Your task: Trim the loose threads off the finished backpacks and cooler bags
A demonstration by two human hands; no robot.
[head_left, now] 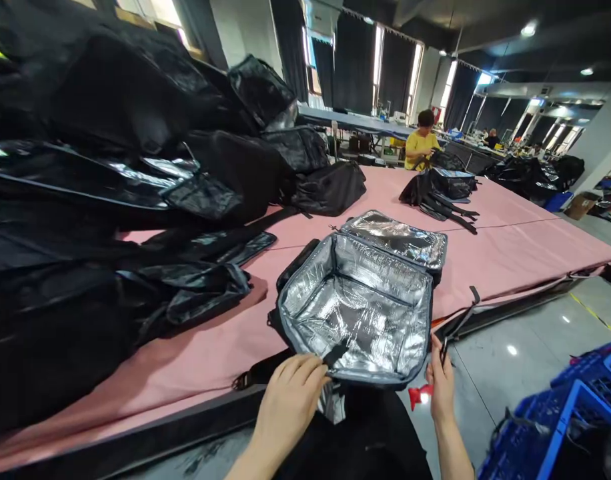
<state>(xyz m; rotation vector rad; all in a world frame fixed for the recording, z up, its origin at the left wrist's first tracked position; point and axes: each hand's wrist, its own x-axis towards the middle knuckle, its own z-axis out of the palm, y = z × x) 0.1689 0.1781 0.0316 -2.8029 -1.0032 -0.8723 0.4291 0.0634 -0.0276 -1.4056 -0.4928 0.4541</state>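
An open black insulated bag (358, 313) with a shiny silver foil lining lies at the near edge of the pink-covered table. Its foil-lined lid (398, 240) is folded back, away from me. My left hand (296, 380) is closed on the front rim, where a short black strap (335, 352) reaches over the lining. At the bag's right front corner my right hand (441, 380) is closed with fingers upward. A thin dark piece (445, 349) shows at those fingers; whether it is a tool or a strap I cannot tell.
Black bags (225, 173) are heaped on the left of the pink table (515, 247). Another black bag (453, 183) lies farther back, near a person in a yellow top (421, 143). Blue crates (550, 413) stand at the lower right. A red object (419, 396) shows beside my right hand.
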